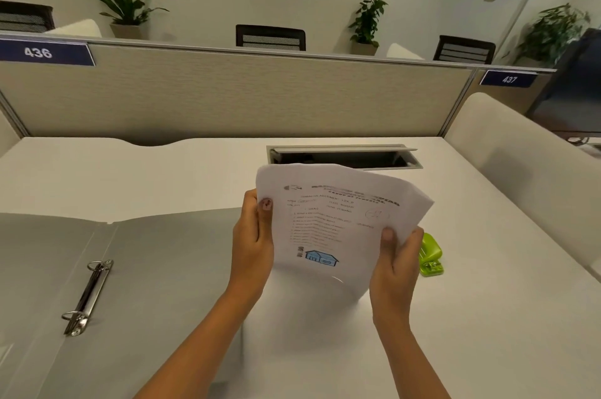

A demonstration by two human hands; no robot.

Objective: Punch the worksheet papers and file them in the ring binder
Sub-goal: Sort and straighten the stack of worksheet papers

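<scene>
A small stack of white worksheet papers (331, 219) with printed text and a blue house drawing stands upright above the white desk, its lower edge near the desk top. My left hand (252, 242) grips the stack's left edge, thumb on the front. My right hand (395, 265) grips the lower right edge, thumb on the front. An open grey ring binder (156, 268) lies flat at the left, its metal ring mechanism (86, 296) showing two closed rings. A lime green hole punch (431, 255) sits on the desk just right of my right hand, partly hidden by it.
An open cable tray slot (344, 157) is set in the desk behind the papers. A beige partition (227, 93) closes off the back. A white side panel (527, 171) rises at the right, with a dark monitor (575, 89) beyond it.
</scene>
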